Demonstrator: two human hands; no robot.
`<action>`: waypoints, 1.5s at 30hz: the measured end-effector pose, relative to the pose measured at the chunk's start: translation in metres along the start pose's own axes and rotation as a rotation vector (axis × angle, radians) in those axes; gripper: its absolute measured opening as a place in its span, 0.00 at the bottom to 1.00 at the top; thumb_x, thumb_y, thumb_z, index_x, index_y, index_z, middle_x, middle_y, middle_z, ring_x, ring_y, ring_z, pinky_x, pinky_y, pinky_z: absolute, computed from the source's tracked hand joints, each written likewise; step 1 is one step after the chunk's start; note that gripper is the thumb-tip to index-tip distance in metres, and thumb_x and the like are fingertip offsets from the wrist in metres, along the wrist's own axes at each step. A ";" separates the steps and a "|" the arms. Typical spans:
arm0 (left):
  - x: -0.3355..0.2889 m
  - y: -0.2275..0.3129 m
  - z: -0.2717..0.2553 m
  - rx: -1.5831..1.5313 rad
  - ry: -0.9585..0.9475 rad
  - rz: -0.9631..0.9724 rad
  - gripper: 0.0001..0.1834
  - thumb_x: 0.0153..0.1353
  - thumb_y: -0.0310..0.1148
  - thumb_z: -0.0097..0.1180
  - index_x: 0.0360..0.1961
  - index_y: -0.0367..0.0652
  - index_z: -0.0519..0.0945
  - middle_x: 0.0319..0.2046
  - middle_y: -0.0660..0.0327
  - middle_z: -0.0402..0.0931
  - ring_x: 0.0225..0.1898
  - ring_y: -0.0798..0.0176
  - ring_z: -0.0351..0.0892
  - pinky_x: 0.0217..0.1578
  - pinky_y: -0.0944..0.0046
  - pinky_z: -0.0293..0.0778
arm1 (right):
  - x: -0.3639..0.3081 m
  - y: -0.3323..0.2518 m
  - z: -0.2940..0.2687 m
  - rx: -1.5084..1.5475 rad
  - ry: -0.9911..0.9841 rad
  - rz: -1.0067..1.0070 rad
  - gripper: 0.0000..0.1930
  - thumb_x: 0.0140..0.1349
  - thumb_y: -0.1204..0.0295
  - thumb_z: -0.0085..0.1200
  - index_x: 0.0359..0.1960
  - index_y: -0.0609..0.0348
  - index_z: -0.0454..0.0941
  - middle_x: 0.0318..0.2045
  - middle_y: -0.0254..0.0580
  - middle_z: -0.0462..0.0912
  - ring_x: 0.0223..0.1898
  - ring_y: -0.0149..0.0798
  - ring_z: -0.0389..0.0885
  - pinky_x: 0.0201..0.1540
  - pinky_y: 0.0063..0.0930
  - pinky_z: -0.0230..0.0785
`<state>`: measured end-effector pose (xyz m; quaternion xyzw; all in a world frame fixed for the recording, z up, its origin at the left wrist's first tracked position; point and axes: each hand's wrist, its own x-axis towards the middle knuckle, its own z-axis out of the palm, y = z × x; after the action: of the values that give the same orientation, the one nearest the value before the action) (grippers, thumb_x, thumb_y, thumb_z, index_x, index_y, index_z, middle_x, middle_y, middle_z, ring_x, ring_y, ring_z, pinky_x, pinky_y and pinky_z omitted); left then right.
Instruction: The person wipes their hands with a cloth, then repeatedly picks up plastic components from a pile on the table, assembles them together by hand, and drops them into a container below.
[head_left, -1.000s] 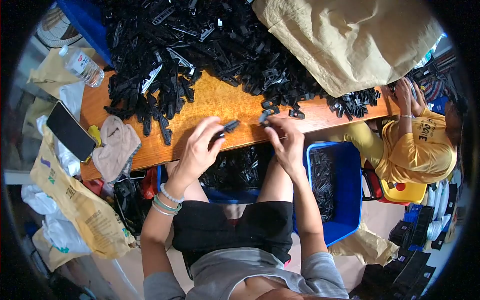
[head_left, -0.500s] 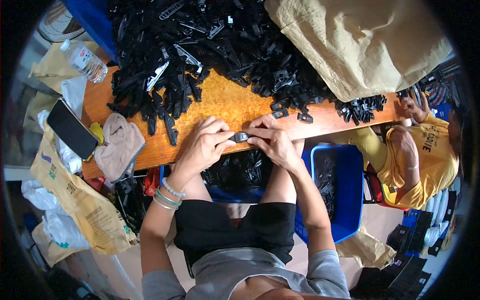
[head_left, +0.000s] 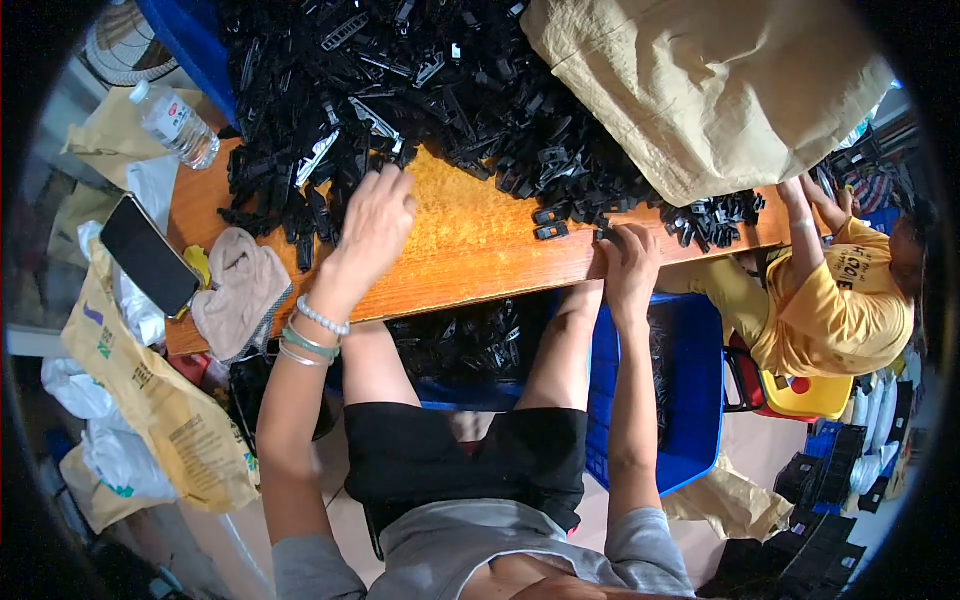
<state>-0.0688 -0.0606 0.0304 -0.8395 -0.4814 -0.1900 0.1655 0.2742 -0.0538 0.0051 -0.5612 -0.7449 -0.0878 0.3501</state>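
Note:
A large heap of black plastic parts (head_left: 480,100) covers the far side of the wooden table (head_left: 450,225). My left hand (head_left: 376,228) reaches the heap's near edge, its fingers bent close together; its fingertips are partly hidden, and whatever they hold I cannot make out. To the right, my right hand (head_left: 630,268) lies at the table's front edge. Its fingers close over a small black plastic part (head_left: 604,234), which they mostly cover. Just left of that hand lies another small black part (head_left: 550,231).
A brown paper sack (head_left: 700,100) overlaps the heap. At left are a water bottle (head_left: 176,125), phone (head_left: 150,255) and cloth (head_left: 238,290). Blue bins, one between my knees and one (head_left: 690,420) beside my right leg, hold black parts. A person in yellow (head_left: 840,300) works at right.
My hands have parted from the small dark piece they held together at the table edge. My left hand moved forward to the heap, my right hand rightward to the loose small parts.

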 end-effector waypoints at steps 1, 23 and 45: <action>-0.003 0.004 0.003 -0.047 0.053 0.052 0.05 0.46 0.18 0.54 0.27 0.31 0.78 0.38 0.51 0.73 0.40 0.55 0.74 0.38 0.59 0.75 | -0.002 0.000 0.001 0.002 0.001 0.001 0.12 0.60 0.76 0.58 0.45 0.63 0.78 0.40 0.48 0.78 0.40 0.44 0.80 0.43 0.35 0.72; -0.035 0.059 -0.006 -0.509 0.224 -0.377 0.13 0.52 0.17 0.60 0.41 0.29 0.80 0.39 0.50 0.77 0.43 0.50 0.76 0.45 0.57 0.74 | 0.005 -0.117 0.022 0.647 -0.460 0.080 0.14 0.52 0.75 0.63 0.42 0.65 0.83 0.28 0.47 0.77 0.35 0.48 0.73 0.42 0.37 0.64; -0.024 0.038 -0.011 -0.195 0.041 -0.432 0.12 0.59 0.27 0.57 0.41 0.30 0.79 0.32 0.51 0.77 0.39 0.52 0.73 0.43 0.55 0.70 | 0.013 -0.055 -0.002 0.156 -0.231 -0.058 0.11 0.54 0.81 0.56 0.39 0.62 0.80 0.41 0.45 0.76 0.43 0.49 0.74 0.48 0.38 0.68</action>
<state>-0.0483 -0.1017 0.0249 -0.7251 -0.6257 -0.2835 0.0488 0.2240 -0.0643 0.0292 -0.5169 -0.8006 0.0257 0.3020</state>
